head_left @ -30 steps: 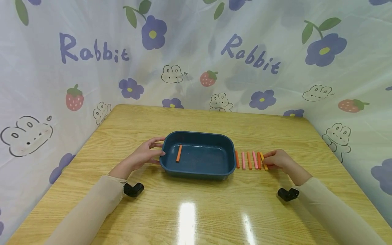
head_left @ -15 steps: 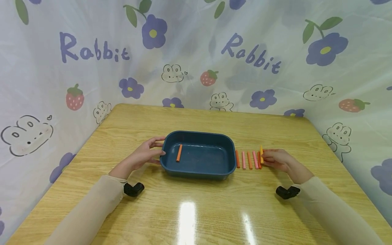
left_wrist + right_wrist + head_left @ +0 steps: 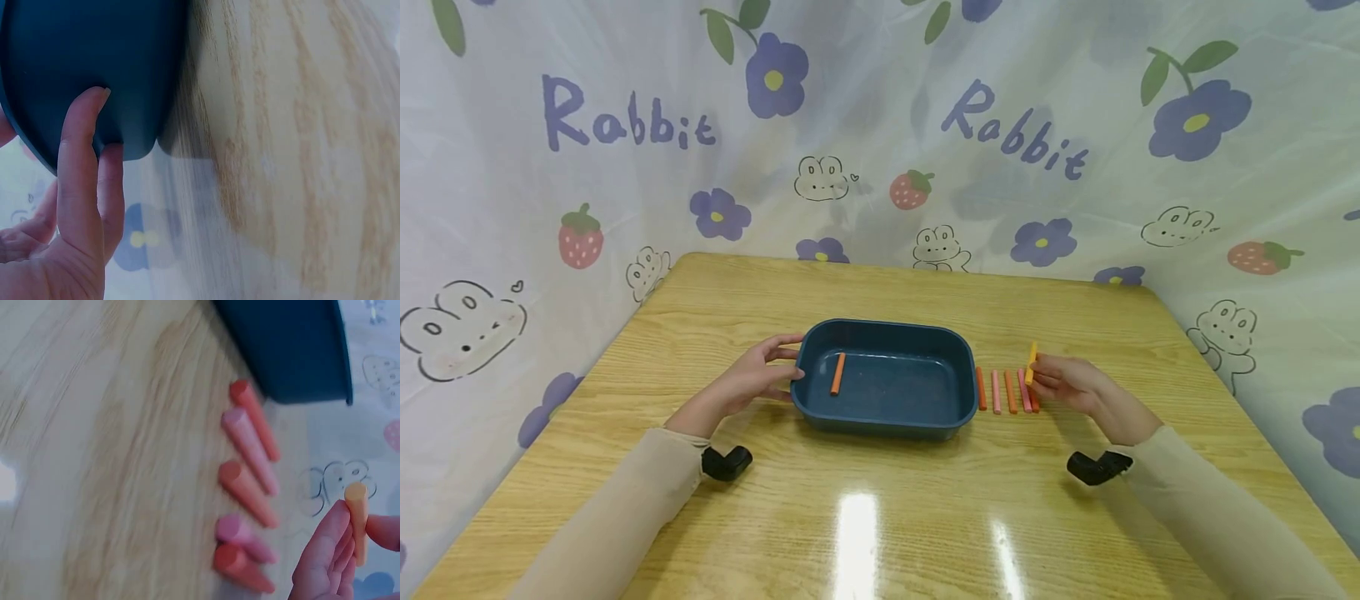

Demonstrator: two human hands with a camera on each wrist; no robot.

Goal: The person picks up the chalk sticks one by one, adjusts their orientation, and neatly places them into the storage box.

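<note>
A dark blue plastic tub (image 3: pixel 883 429) stands mid-table, one orange chalk stick (image 3: pixel 838 374) lying inside at its left. My left hand (image 3: pixel 752 372) touches the tub's left end. The thumb reaches the rim; loosely extended fingers (image 3: pixel 81 137) rest against the outer wall. My right hand (image 3: pixel 1075 385) pinches a yellow chalk stick (image 3: pixel 357 519) between thumb and fingertips, raised over the right end of a row of chalk. The row holds several sticks: red (image 3: pixel 981 388), pink (image 3: pixel 996 392), orange (image 3: pixel 1011 392), then pink (image 3: pixel 244 537) and red (image 3: pixel 244 567) close together.
The row begins right beside the tub's right wall on the wooden table (image 3: pixel 895 517). A patterned curtain (image 3: pixel 880 100) hangs behind and at both sides. A black device (image 3: pixel 726 463) sits at the left wrist, another black device (image 3: pixel 1097 468) at the right.
My right hand has lifted the yellow chalk stick from the row's right end and moved it up and left. The left hand and tub have stayed in place.
</note>
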